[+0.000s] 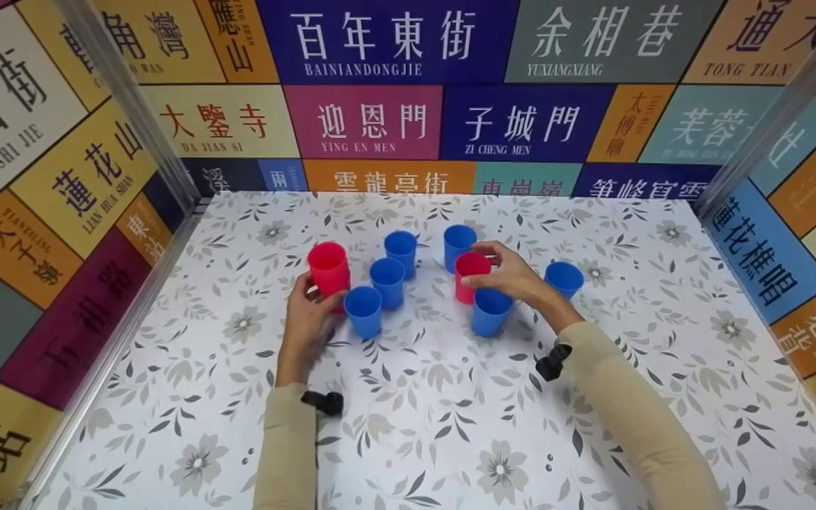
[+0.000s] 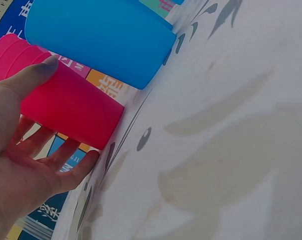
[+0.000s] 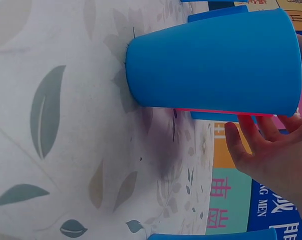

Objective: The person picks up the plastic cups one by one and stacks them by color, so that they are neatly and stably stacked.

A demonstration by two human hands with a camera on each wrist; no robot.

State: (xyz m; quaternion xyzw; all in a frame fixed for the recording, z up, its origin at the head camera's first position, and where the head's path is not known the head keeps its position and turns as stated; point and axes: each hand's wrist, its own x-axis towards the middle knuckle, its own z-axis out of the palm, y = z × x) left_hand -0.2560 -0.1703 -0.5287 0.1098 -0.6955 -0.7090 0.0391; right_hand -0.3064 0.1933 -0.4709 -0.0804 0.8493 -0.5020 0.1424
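My left hand (image 1: 309,308) holds a stack of nested red cups (image 1: 328,258) at the left of the group, thumb on the near side. In the left wrist view the stack (image 2: 70,105) shows several rims, with the fingers curved along its far side. My right hand (image 1: 511,273) grips a single red cup (image 1: 472,273) between thumb and fingers. That cup stands between a blue cup behind (image 1: 459,244) and a blue cup in front (image 1: 491,312). From the right wrist, the front blue cup (image 3: 216,65) hides most of the red one.
Three blue cups, the nearest (image 1: 363,312), the middle one (image 1: 387,283) and the farthest (image 1: 400,251), form a slanting row beside the red stack. Another blue cup (image 1: 564,278) stands right of my right hand. Sign-printed walls (image 1: 372,120) enclose the flower-patterned table (image 1: 408,439).
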